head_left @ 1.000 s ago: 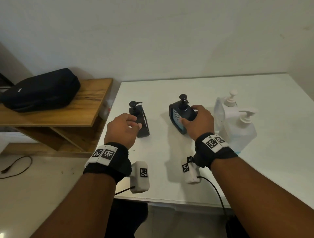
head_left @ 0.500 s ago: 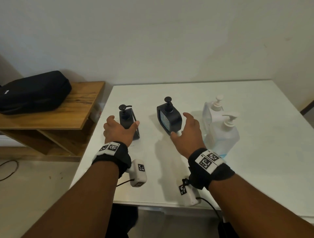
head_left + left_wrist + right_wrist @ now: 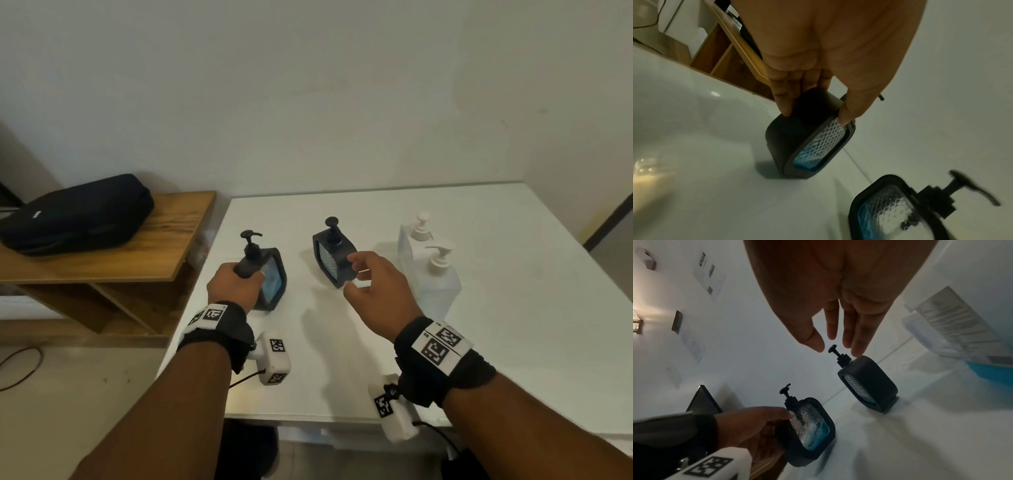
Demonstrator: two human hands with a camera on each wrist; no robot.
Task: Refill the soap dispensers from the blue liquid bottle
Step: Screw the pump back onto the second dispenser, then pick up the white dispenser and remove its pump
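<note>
Two black soap dispensers with pump tops stand on the white table [image 3: 479, 359]. My left hand [image 3: 236, 284] grips the left dispenser [image 3: 270, 281] by its upper body, thumb and fingers on opposite sides, and it leans tilted; a little blue liquid shows low in its mesh window [image 3: 818, 149]. My right hand [image 3: 358, 274] hovers with spread fingers just in front of the right dispenser [image 3: 334, 260] and holds nothing. In the right wrist view its fingertips [image 3: 857, 352] hang over the pump [image 3: 833, 348]. Two translucent pump bottles [image 3: 440, 284] stand at the right, blue liquid at the bottom [image 3: 990, 374].
A wooden shelf [image 3: 102, 260] with a black case [image 3: 75, 212] adjoins the table's left side. The wall runs close behind the table. The table's front edge is just under my wrists, and a cable [image 3: 20, 366] lies on the floor at left.
My right hand let go of the right dispenser and now hovers open beside it. My left hand closed round the left dispenser and tilted it.
</note>
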